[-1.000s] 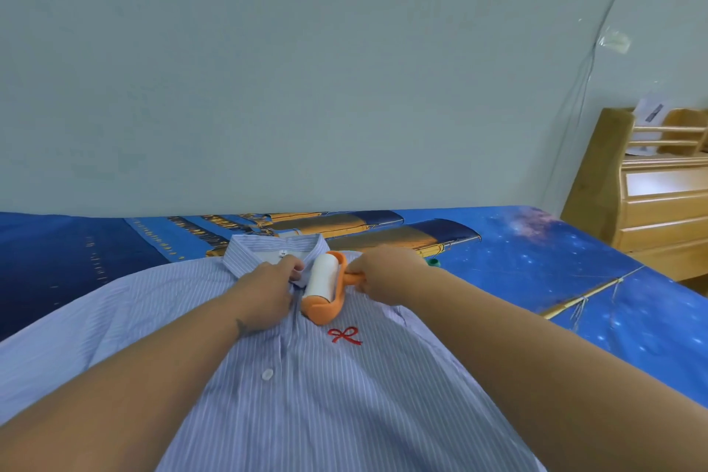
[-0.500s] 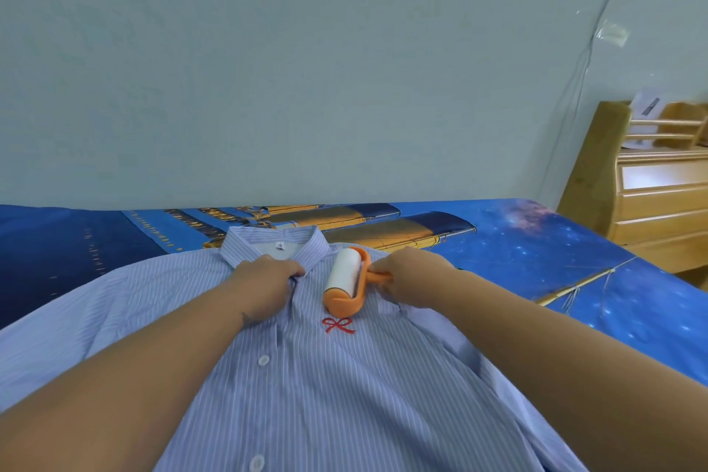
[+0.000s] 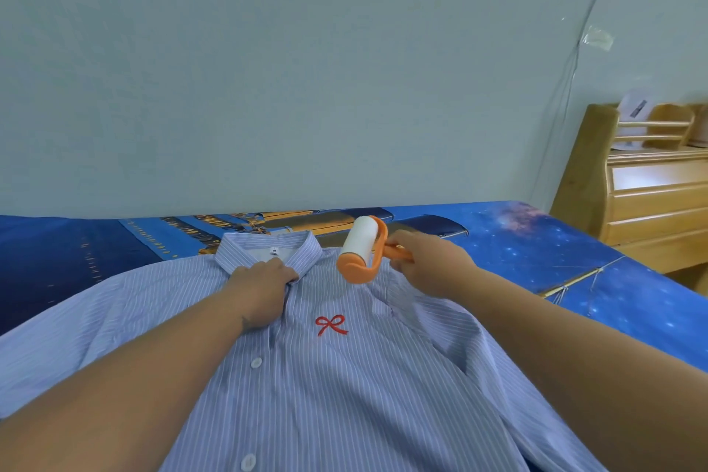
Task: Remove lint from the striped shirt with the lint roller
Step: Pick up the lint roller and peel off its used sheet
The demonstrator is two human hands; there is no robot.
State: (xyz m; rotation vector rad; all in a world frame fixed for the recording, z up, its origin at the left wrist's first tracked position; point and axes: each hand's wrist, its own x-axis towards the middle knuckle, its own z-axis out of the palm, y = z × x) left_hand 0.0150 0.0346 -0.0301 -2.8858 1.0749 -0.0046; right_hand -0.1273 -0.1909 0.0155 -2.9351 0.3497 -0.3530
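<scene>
Now the left hand (image 3: 264, 282) presses fingers down on the striped shirt (image 3: 344, 376), spread flat on the blue bed (image 3: 555, 241), under the collar's tiny unreadable tag (image 3: 274, 251). Rightward, the right hand (image 3: 429, 264) grips the orange lint roller (image 3: 360, 247) near the far edge.

A blue starry sheet (image 3: 536, 241) with a ship print covers the bed. A pale wall (image 3: 306, 69) stands behind, a thin cable (image 3: 567, 88) taped to it. At right, a wooden cabinet (image 3: 651, 203) holds papers (image 3: 634, 109).
</scene>
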